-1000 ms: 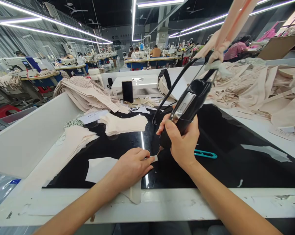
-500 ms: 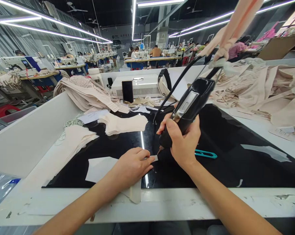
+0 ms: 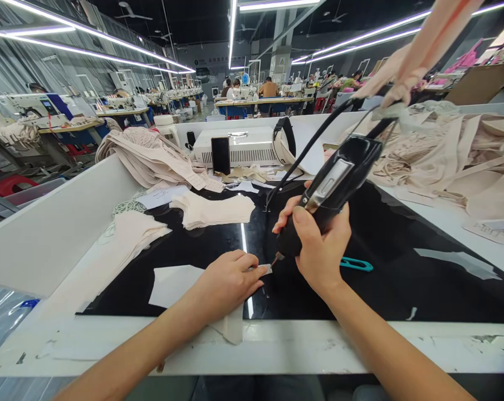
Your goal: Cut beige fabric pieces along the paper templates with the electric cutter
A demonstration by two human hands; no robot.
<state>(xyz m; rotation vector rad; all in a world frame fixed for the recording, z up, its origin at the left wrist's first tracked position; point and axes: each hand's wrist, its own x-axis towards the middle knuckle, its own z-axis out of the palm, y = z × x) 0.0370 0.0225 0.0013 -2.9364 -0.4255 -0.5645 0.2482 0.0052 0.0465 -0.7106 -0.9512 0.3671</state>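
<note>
Left hand [image 3: 230,281] and its wrist cover the middle of the white fabric piece [image 3: 172,285]; layers beneath uncountable from here. Right hand [image 3: 323,253] wraps the black tool [image 3: 339,178], concealing part of its grip. Tool's tip [image 3: 278,257] too small to tell whether it meets the small pale end [image 3: 268,269] by the left fingers. Near end of the teal implement [image 3: 358,264] hidden behind right hand. Pink cloth strap [image 3: 431,39] cut off above, both forearms below. Wall lettering [image 3: 222,59] illegible.
</note>
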